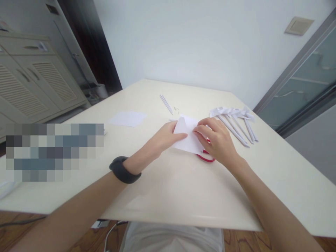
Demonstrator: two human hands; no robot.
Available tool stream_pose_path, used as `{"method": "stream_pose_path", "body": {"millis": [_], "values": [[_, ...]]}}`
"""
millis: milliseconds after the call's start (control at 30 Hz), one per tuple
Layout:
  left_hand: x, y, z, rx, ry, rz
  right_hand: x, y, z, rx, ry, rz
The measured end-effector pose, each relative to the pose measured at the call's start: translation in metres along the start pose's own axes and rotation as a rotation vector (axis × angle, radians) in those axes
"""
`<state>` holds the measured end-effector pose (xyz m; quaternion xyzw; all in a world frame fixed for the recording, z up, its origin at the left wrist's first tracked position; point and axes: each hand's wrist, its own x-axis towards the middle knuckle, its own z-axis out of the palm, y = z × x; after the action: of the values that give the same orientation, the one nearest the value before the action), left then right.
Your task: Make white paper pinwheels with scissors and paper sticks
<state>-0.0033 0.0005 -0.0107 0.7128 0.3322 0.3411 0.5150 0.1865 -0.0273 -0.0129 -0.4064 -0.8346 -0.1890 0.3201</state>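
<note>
A small white sheet of paper is held just above the table, with a folded flap at its upper left corner. My left hand grips its left side, thumb on top and the other fingers behind it. Over the right part of the sheet, my right hand pinches the paper with thumb and fingertips; the exact contact is partly hidden. Red-handled scissors lie under the paper and right hand, with only parts of the handles showing.
Several rolled paper tubes lie at right beside crumpled white paper. Thin white sticks and small scraps are farther back. White sheets lie at left on the table, near a blurred-out patch.
</note>
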Motion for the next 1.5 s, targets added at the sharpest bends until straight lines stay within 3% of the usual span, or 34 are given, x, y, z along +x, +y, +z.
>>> {"method": "stream_pose_path", "body": {"millis": [167,300,400,533,700,833,1033,1267,1500], "values": [[0.001,-0.002,0.003,0.380,0.131,0.089,0.003,-0.009,-0.006,0.258,0.045,0.225],[-0.001,-0.004,0.010,0.752,0.250,0.200,0.006,-0.016,-0.011,0.609,-0.080,0.495],[-0.003,-0.008,0.016,0.918,0.254,0.282,0.007,-0.015,-0.011,0.904,-0.187,0.678],[-0.004,-0.012,0.020,1.033,0.243,0.323,0.005,-0.011,-0.010,1.063,-0.233,0.772],[-0.003,-0.007,0.017,0.863,0.255,0.290,0.007,-0.010,-0.012,1.100,-0.275,0.777],[-0.001,-0.004,0.013,0.570,0.280,0.188,0.008,-0.010,-0.012,1.065,-0.237,0.805],[0.002,-0.005,0.011,0.163,0.197,0.070,0.007,-0.006,-0.009,0.962,-0.161,0.834],[0.003,-0.002,0.010,0.059,0.184,0.006,0.004,-0.003,-0.004,0.927,-0.168,0.799],[0.003,-0.004,0.013,0.035,0.148,0.038,0.002,-0.009,0.000,0.561,-0.068,0.622]]}}
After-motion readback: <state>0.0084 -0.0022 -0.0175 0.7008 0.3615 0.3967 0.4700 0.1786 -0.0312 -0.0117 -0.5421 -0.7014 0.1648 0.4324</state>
